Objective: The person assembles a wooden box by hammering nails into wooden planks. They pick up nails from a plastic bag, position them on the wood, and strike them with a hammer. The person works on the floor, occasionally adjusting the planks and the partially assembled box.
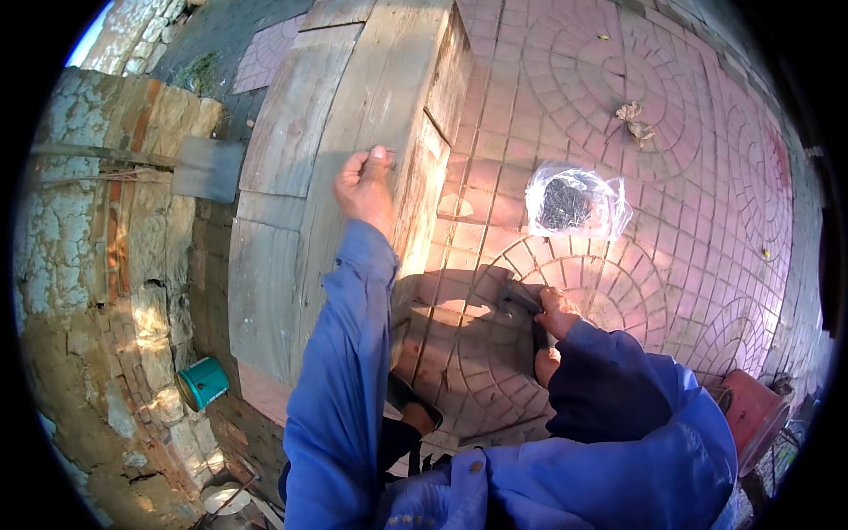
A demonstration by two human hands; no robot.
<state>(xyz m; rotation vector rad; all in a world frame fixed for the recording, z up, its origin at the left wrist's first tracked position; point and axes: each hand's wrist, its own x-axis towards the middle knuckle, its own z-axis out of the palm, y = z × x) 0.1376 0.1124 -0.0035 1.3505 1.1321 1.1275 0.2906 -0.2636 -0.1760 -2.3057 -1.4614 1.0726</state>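
Weathered grey wooden boards (353, 132), nailed into a panel lying over the pink patterned paving (689, 177), are being pressed by the left hand (365, 187), whose fingers are being pinched shut on something too small to be made out, at the panel's top face near its right edge. A dark hammer (521, 302) is being gripped by the right hand (556, 311), low over the paving beside the panel. A clear plastic bag of nails (570, 203) is lying just beyond it.

Can't really tell what the left hand (365, 185) pinches against the plank (353, 132), it's too tiny, and the right hand (556, 311) mostly hides its dark tool (521, 300).
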